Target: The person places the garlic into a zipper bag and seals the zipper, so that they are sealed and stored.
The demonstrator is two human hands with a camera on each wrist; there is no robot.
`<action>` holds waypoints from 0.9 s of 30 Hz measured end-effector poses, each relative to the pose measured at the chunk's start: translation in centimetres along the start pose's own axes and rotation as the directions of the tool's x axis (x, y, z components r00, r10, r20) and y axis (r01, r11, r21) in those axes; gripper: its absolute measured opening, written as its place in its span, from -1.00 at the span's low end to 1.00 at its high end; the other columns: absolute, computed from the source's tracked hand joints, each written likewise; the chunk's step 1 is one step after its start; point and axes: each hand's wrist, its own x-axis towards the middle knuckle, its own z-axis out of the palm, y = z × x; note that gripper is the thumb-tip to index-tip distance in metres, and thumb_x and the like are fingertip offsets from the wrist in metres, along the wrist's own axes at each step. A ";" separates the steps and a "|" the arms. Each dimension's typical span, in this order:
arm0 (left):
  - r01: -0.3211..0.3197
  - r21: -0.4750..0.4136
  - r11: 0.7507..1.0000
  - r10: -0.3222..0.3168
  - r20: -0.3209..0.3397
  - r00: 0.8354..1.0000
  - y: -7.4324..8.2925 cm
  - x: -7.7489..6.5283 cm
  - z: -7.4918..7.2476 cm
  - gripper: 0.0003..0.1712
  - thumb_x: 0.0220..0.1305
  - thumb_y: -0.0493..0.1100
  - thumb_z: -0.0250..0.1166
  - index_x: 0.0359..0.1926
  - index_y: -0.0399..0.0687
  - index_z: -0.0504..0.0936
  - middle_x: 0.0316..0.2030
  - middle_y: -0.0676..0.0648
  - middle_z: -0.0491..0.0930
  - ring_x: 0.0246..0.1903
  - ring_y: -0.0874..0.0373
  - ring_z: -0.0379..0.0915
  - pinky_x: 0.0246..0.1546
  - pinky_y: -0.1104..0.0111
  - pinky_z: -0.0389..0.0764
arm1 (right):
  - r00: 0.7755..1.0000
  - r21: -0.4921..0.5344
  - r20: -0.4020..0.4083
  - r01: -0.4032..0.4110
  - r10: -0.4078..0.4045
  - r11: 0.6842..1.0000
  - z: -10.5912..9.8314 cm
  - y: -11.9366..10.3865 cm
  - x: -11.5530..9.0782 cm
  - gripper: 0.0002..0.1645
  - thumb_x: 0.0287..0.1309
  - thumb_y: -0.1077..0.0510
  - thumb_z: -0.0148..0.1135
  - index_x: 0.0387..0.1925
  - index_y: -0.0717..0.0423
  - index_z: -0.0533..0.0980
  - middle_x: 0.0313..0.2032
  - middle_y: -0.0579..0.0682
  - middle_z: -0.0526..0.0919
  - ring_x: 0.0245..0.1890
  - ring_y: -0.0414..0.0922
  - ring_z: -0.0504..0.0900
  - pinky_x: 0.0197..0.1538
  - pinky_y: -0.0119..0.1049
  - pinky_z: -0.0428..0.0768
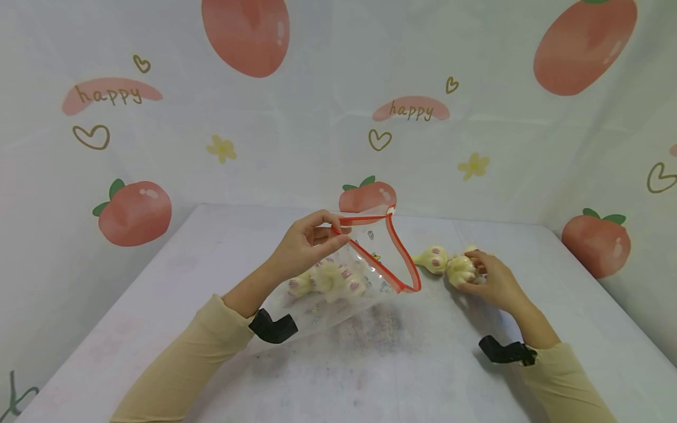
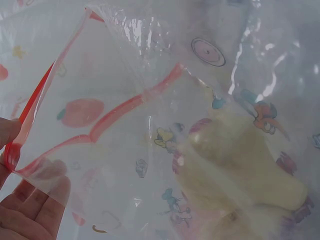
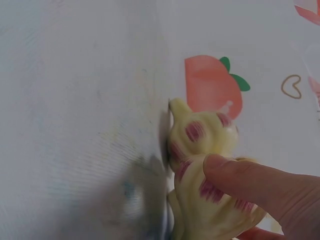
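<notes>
My left hand (image 1: pixel 304 244) pinches the red-edged rim of a clear plastic zip bag (image 1: pixel 328 314), printed with small cartoon figures. The bag's mouth gapes toward the right, its red zip strip (image 1: pixel 406 258) spread apart. Inside lie several garlic bulbs (image 2: pixel 240 170), cream with purple streaks, blurred by the plastic. Over on the right, my right hand (image 1: pixel 497 282) grips another garlic bulb (image 3: pixel 220 200), thumb across its side in the right wrist view. Just left of it on the table lies a loose garlic bulb (image 1: pixel 436 259); one more (image 1: pixel 472 249) shows partly behind the held one.
A pale cloth covers the table (image 1: pixel 370 364), with smudges in front of the bag. Behind it hangs a white backdrop (image 1: pixel 307 135) printed with red fruit, hearts and flowers. Black straps with camera mounts (image 1: pixel 274 326) sit on both wrists, below beige sleeves.
</notes>
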 end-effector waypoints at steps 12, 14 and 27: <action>0.007 -0.016 1.000 -0.007 0.003 1.000 -0.1 0.0 0.0 -0.86 0.23 -0.31 0.21 -0.23 -0.23 0.41 -0.02 -0.29 0.55 -0.08 -0.18 0.56 -0.30 0.40 0.50 | 1.000 0.028 -0.021 0.018 -0.017 0.999 -1.3 -1.2 -0.2 -0.19 -0.08 0.16 0.43 0.18 0.36 0.27 -0.08 0.38 0.48 -0.12 0.26 0.53 -0.15 0.03 0.51; 0.008 -0.019 1.000 -0.008 0.003 1.000 0.0 -0.1 0.0 -0.85 0.23 -0.31 0.21 -0.23 -0.23 0.41 -0.02 -0.30 0.55 -0.06 -0.24 0.53 -0.29 0.40 0.51 | 0.999 0.036 -0.032 0.030 -0.029 0.999 -1.4 -1.5 -0.2 -0.20 -0.08 0.18 0.43 0.18 0.36 0.28 -0.07 0.38 0.48 -0.11 0.27 0.53 -0.11 0.09 0.51; -0.013 -0.015 1.000 0.013 0.004 1.000 0.1 -0.1 0.0 -0.86 0.22 -0.34 0.21 -0.24 -0.25 0.40 -0.03 -0.29 0.55 -0.12 -0.13 0.58 -0.29 0.41 0.51 | 0.994 0.054 -0.078 0.076 -0.072 0.996 -2.0 -3.4 -0.1 -0.19 -0.09 0.15 0.45 0.19 0.29 0.30 -0.06 0.33 0.49 -0.11 0.23 0.54 -0.13 0.00 0.54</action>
